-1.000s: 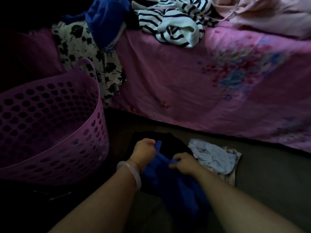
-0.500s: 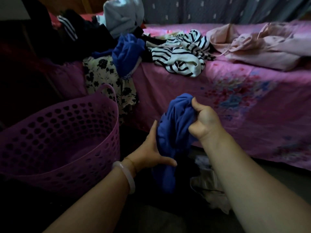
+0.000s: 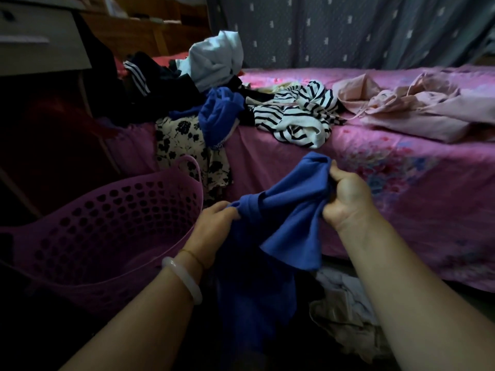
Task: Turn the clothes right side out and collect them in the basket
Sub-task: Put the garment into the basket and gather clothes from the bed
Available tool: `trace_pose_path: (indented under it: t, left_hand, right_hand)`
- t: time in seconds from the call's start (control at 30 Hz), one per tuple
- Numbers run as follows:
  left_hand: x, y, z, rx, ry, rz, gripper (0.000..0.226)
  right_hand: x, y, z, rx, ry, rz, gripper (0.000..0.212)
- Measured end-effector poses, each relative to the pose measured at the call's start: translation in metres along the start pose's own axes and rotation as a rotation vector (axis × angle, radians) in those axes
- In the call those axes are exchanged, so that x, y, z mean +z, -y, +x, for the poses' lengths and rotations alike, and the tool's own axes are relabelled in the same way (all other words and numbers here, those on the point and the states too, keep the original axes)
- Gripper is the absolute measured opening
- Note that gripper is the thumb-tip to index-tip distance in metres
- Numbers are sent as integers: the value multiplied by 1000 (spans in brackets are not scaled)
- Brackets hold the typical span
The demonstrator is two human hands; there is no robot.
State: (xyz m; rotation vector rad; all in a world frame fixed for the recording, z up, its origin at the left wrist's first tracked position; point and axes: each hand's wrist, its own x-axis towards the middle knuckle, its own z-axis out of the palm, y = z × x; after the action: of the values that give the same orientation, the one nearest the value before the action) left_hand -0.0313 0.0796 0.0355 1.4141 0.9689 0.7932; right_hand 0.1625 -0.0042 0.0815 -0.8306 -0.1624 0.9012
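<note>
A blue garment (image 3: 289, 210) hangs in the air in front of the bed, stretched between both hands. My left hand (image 3: 214, 226) grips a bunched sleeve end at its lower left. My right hand (image 3: 345, 199) pinches the cloth at its upper right. The rest of the garment droops toward the dark floor. A purple perforated basket (image 3: 112, 218) stands on the floor to the left, beside my left hand; its inside looks bare as far as I can see.
The pink floral bed (image 3: 401, 188) holds a striped top (image 3: 297, 116), a pale pink garment (image 3: 407, 108), another blue piece (image 3: 219, 113), a black-flowered cloth (image 3: 184, 145) and dark clothes. A pale crumpled cloth (image 3: 345, 303) lies on the floor under my right forearm. White furniture (image 3: 40, 36) stands at the far left.
The blue garment came up off the floor. My hands have moved apart, spreading it between them, and my view has tilted up to show more of the bed.
</note>
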Motion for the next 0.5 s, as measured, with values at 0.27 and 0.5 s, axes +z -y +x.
trace_pose_path:
  t: [0.27,0.5]
  left_hand:
    - [-30,-8,-4,-259,88,-649,35]
    - [-28,-31,-8,-217,119,-780,44]
  right_hand:
    - [-28,17,21,-83,-140,-172,26]
    - [-19,-5,-12,-278,178,-1228,39]
